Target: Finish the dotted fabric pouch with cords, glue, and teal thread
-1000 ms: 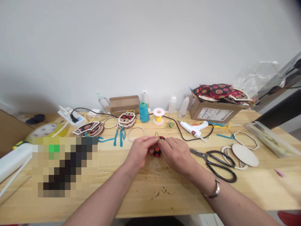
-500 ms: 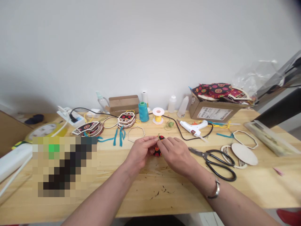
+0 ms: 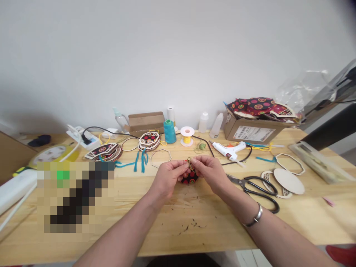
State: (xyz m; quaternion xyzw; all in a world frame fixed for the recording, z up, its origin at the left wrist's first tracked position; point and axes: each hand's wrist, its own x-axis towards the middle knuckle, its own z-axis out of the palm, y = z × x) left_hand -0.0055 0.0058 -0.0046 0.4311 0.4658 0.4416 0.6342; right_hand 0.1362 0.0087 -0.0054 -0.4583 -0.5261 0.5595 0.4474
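Observation:
A small black fabric piece with red and orange round patterns is between my two hands, above the wooden table. My left hand pinches it at its upper left edge, thumb against the fingers. On the other side my right hand pinches at its top, where a thin yellowish cord loop shows between the fingertips. The fingers partly hide the upper part of the fabric.
Black-handled scissors lie right of my hands, below a white glue gun. Behind are a teal thread cone, a yellow spool and a cardboard box. Stacked octagonal pieces sit back left.
My right hand has turned and opened out from over the fabric, its fingertips now pinching at the top. More of the patterned fabric and the cord loop show.

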